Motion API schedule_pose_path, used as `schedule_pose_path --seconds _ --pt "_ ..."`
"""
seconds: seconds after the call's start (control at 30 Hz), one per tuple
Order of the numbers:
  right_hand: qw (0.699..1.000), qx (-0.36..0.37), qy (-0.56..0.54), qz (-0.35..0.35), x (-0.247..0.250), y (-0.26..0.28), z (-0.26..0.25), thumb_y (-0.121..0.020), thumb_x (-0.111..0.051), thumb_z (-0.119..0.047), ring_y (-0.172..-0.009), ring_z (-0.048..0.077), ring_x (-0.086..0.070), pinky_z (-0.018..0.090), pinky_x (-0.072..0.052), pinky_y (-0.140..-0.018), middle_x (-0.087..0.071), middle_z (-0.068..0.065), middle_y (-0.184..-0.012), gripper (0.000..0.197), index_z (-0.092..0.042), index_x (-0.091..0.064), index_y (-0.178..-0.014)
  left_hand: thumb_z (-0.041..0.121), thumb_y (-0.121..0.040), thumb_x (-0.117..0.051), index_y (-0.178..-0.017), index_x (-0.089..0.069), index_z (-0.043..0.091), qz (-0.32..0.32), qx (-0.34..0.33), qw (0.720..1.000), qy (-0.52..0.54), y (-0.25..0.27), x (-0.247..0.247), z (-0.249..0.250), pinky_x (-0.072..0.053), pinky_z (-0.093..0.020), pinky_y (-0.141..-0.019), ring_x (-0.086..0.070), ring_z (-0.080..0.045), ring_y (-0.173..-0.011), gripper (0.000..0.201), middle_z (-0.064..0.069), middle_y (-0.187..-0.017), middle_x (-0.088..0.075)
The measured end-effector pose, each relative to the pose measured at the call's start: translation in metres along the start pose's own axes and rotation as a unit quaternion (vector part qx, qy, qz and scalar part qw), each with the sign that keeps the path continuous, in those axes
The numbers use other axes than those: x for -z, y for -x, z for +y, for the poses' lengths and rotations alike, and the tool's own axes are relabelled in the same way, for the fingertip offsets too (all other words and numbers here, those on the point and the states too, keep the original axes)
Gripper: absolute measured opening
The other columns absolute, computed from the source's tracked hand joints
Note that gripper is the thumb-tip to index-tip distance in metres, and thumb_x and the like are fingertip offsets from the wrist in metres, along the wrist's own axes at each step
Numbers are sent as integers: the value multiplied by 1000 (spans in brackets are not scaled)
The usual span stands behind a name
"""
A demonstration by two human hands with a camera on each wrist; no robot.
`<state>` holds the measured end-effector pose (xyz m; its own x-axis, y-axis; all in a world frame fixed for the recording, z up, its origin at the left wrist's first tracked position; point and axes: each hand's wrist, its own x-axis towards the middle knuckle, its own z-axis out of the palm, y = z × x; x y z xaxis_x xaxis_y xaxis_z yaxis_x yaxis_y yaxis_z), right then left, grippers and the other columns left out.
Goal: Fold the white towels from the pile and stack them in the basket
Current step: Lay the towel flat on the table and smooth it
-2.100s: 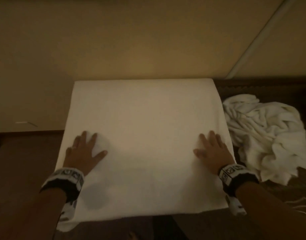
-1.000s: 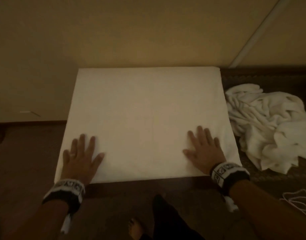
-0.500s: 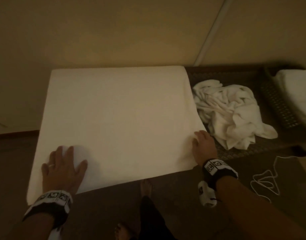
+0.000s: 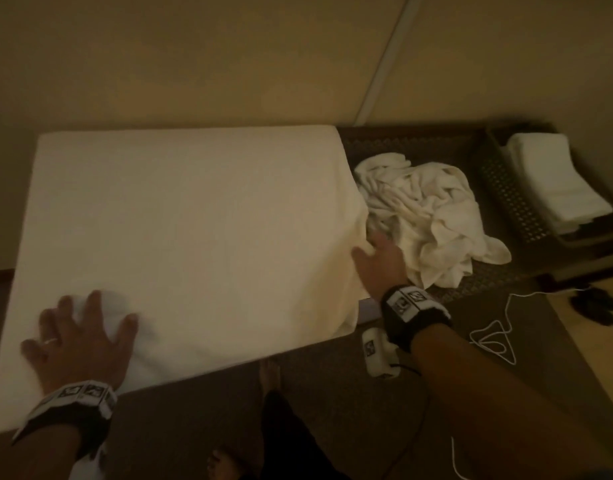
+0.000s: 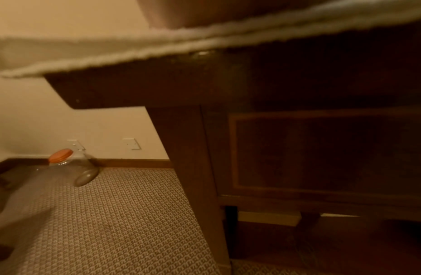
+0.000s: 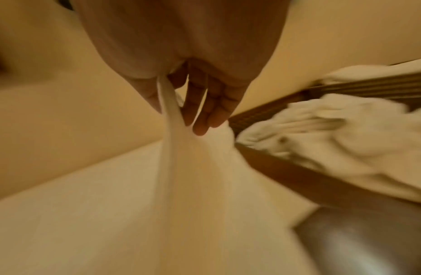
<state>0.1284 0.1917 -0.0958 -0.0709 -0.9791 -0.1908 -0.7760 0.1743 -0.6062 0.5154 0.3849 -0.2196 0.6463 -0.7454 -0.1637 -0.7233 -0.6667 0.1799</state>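
Note:
A large white towel [image 4: 180,220] lies spread over the dark table [image 5: 181,89]. My left hand [image 4: 80,337] presses flat on its near left corner, fingers spread. My right hand [image 4: 377,258] is at the towel's right edge. In the right wrist view, its thumb and fingers [image 6: 204,119] pinch that edge [image 6: 169,104] and raise it off the table. Just right of that hand lies the crumpled pile of white towels [image 4: 429,213]. A dark woven basket [image 4: 505,192] at the far right holds folded white towels [image 4: 547,174].
A wall runs close behind the table. On the carpet to the right lie a white cord [image 4: 495,334] and dark slippers [image 4: 592,306]. My bare foot [image 4: 270,372] is under the table's front edge. A clear jar with an orange lid [image 5: 63,163] lies on the floor at the left.
My right hand slid from lying flat on the towel to its right edge, pinched it and lifted it. My left hand stays pressed near the left corner. The view swung right, revealing the basket.

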Motion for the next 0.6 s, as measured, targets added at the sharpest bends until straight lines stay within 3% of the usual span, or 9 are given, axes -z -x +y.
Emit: schedule_pose_path --seconds 0.1,0.2,0.37,0.47,0.6 --pt "987 126 16 -102 -35 11 -48 -90 -63 -29 -88 21 -60 24 -42 -72 -65 4 -101 21 -17 -56 -106 77 -79 -27 -147 -26 29 0 -3 1000 13 -1 -3 -4 -22 -69 -110 -19 -43 -142 83 -14 -156 -21" --pt "959 154 31 -236 -65 26 -60 -93 -59 -42 -87 18 -60 26 -45 -72 -64 2 -93 28 -14 -60 -94 76 -79 -30 -146 -30 26 9 -4 1000 20 -2 -2 -3 -22 -68 -110 -20 -44 -141 83 -17 -156 -22" --pt "928 164 297 -155 -67 35 7 -91 -50 -44 -107 26 -49 44 -48 -87 -51 5 -114 35 -16 -54 -111 72 -88 -38 -149 -21 33 -10 6 1000 11 -1 -4 -6 -18 -65 -113 -15 -37 -145 74 -7 -160 -15" --pt "923 155 319 -147 -59 40 35 -89 -50 -47 -107 27 -47 43 -50 -86 -45 6 -119 42 -17 -49 -118 72 -88 -38 -149 -21 34 -14 14 1000 10 0 -2 -5 -15 -63 -115 -13 -35 -146 73 -7 -160 -14" --pt "899 201 365 -134 -58 42 39 -92 -48 -34 -104 25 -50 41 -52 -81 -48 7 -119 34 -15 -48 -120 72 -87 -36 -149 -21 33 -21 17 1000 11 0 2 -1 -12 -62 -116 -12 -35 -146 75 -8 -160 -13"
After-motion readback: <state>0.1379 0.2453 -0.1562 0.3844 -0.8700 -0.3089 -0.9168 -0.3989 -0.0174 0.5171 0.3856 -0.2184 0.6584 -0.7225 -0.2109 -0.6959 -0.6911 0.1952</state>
